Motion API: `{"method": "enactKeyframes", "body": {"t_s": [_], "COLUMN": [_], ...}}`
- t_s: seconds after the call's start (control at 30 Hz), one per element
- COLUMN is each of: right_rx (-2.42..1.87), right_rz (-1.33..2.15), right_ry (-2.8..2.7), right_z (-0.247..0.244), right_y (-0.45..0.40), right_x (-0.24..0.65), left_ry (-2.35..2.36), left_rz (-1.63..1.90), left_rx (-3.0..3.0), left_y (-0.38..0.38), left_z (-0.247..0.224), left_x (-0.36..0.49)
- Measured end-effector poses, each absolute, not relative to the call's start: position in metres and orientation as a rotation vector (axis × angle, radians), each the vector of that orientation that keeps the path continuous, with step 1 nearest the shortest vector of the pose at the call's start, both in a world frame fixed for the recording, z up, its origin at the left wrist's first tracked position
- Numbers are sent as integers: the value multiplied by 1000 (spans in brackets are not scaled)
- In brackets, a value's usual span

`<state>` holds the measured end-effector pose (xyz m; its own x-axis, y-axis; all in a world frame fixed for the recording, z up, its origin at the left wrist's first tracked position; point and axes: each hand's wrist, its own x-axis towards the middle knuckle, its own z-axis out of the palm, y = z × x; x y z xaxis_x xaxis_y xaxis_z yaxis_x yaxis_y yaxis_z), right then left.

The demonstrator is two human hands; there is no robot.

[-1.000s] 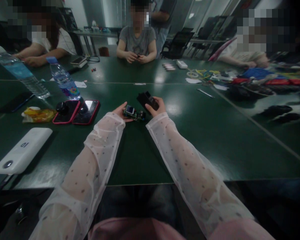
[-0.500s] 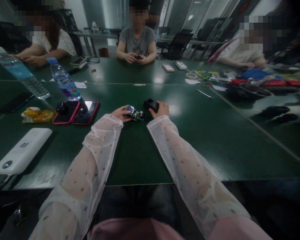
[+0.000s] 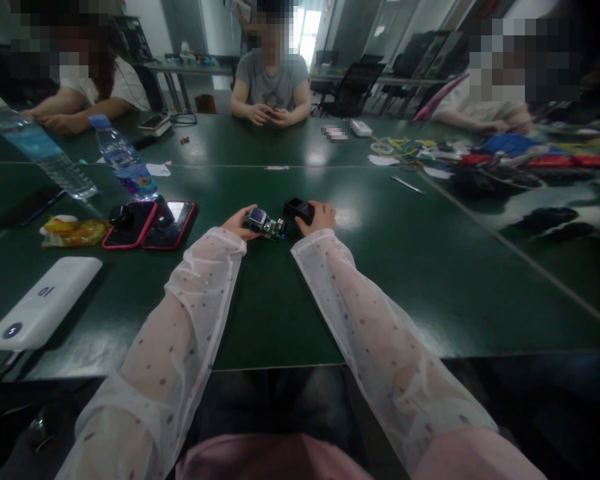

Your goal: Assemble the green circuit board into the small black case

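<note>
Holding a green circuit board (image 3: pixel 271 228) at its left end in the left hand (image 3: pixel 238 223), partly closed, with the small screen (image 3: pixel 257 216) facing up. Gripping a black case (image 3: pixel 298 209) in the right hand (image 3: pixel 322 217), curled around its right end; just right of the board, apart from it. Too dark to tell any contact between case and counter (image 3: pixel 280 300). Lying left of the left hand: two pink-edged phones (image 3: pixel 170 225), then a yellow packet (image 3: pixel 77 232), with a white power bank (image 3: pixel 45 303) nearer the body. Lying beyond and right of the right hand: a slim metal tool (image 3: pixel 408 185) and tangled cables (image 3: pixel 405 150).
</note>
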<state>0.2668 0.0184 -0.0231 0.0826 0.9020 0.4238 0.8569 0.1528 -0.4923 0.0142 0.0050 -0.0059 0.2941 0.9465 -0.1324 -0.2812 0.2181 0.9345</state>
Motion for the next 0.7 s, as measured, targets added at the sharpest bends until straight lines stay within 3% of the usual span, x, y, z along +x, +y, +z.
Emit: {"method": "enactKeyframes", "body": {"t_s": [0.7], "right_rx": [-1654], "right_rz": [159], "right_ry": [-1853], "right_z": [-29], "right_y": [28], "right_x": [261], "left_ry": [929], "left_rz": [1015], "left_rx": [823], "left_y": [6], "left_z": [4], "left_x": [14]}}
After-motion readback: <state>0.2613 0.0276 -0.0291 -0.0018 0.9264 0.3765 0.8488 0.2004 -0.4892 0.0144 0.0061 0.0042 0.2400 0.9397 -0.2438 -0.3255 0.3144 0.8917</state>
